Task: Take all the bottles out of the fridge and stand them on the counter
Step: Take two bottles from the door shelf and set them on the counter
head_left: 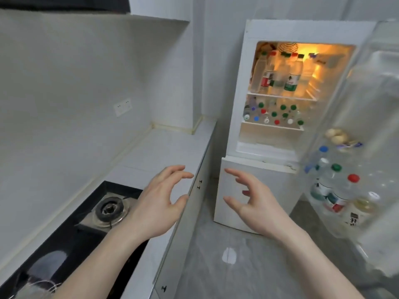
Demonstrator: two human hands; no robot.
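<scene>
White fridge (278,117) stands open at the upper right of the frame, lit orange inside. Bottles (278,72) with red and green labels stand on its top shelf; the print is too blurred to read. More bottles fill the shelf below and the door rack (336,186) at the right edge. Pale tiled counter (170,145) runs along the left, with a black gas hob (108,209) in it. Both the left hand (160,201) and the right hand (252,201) hover with fingers spread, holding nothing.
</scene>
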